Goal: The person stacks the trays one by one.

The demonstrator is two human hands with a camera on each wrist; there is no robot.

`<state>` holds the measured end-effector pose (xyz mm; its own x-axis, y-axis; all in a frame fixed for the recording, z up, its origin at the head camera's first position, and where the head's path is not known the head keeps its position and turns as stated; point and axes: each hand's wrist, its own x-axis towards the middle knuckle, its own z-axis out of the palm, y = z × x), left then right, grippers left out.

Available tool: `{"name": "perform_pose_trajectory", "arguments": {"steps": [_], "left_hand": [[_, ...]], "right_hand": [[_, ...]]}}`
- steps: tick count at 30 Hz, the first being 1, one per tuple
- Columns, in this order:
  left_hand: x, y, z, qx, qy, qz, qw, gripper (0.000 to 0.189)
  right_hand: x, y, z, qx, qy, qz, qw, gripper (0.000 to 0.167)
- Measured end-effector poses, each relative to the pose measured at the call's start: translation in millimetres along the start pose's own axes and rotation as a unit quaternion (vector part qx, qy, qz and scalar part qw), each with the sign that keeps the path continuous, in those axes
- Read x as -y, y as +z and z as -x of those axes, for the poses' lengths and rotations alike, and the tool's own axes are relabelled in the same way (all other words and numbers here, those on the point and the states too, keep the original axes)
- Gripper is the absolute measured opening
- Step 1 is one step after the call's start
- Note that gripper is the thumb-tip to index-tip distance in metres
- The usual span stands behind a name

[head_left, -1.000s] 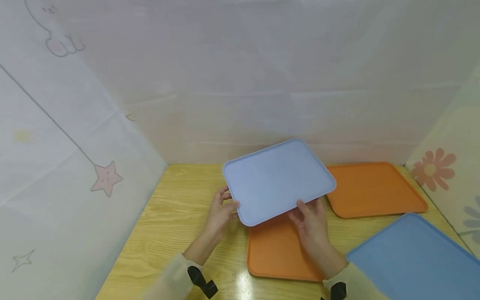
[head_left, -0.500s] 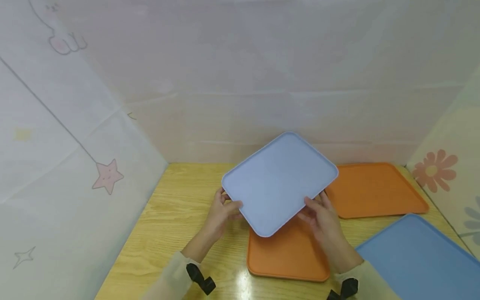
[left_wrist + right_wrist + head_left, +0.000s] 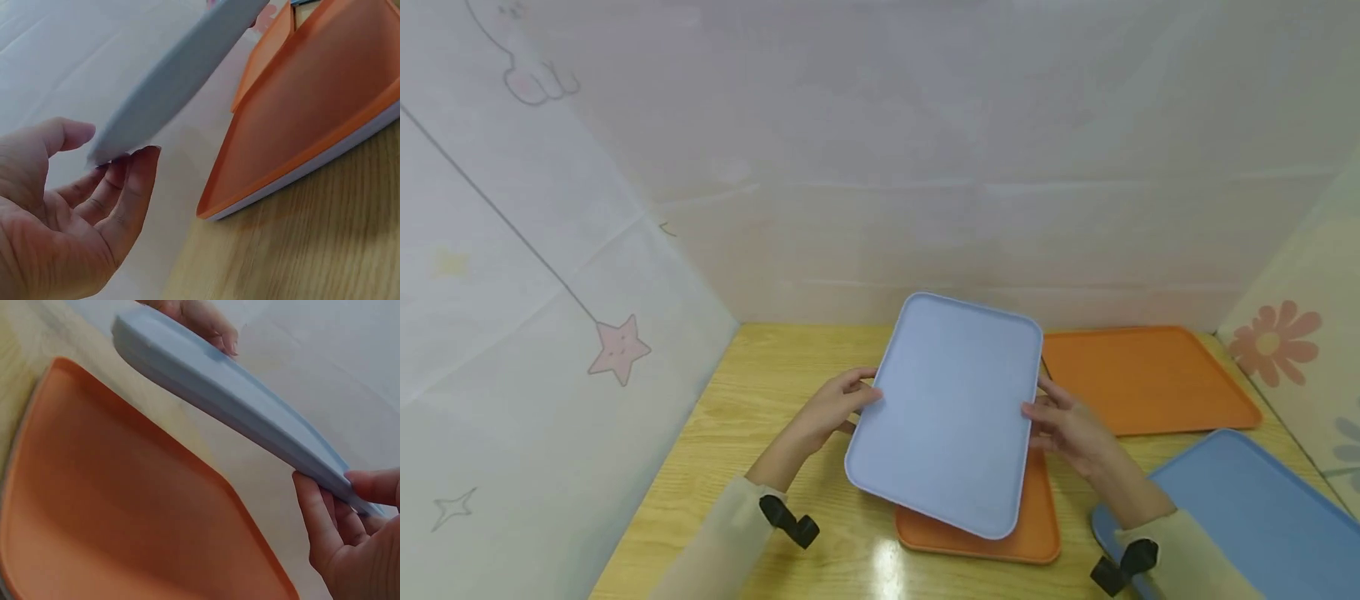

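Observation:
A light blue rectangular tray (image 3: 951, 408) is held up between both hands, its short sides toward the back wall and the front. My left hand (image 3: 831, 408) pinches its left long edge, thumb on top and fingers beneath. On the opposite edge, my right hand (image 3: 1071, 429) grips it the same way. Below the raised tray lies an orange tray (image 3: 1037, 517), partly covered by it in the head view. In the left wrist view a pale rim (image 3: 300, 181) shows under that orange tray (image 3: 319, 100). The right wrist view shows the blue tray (image 3: 231, 400) tilted above the orange one.
Another orange tray (image 3: 1150, 379) lies at the back right of the wooden table (image 3: 730, 442). A darker blue tray (image 3: 1262, 508) sits at the front right, partly behind the right forearm. Printed cloth walls (image 3: 1000, 150) border the table at the back and sides.
Both hands have turned the light blue tray from lying widthwise to lengthwise. The right hand has moved right and the left edge of the tray has swung round. The other trays have stayed in place.

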<state>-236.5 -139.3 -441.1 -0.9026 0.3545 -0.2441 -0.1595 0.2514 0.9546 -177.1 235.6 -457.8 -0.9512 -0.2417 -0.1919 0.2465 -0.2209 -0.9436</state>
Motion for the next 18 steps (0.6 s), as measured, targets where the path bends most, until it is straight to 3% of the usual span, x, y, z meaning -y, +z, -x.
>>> {"name": "perform_pose_trajectory", "arguments": {"steps": [8, 18], "left_hand": [[2.0, 14.8, -11.8, 0.04, -0.011, 0.031, 0.9987, 0.061], [14.5, 27.8, -20.3, 0.043, -0.015, 0.058, 0.9973, 0.069]], "right_hand": [[4.1, -15.5, -4.6, -0.005, 0.04, 0.053, 0.9978, 0.076], [-1.0, -30.5, -4.2, -0.032, 0.061, 0.12, 0.9904, 0.076]]}}
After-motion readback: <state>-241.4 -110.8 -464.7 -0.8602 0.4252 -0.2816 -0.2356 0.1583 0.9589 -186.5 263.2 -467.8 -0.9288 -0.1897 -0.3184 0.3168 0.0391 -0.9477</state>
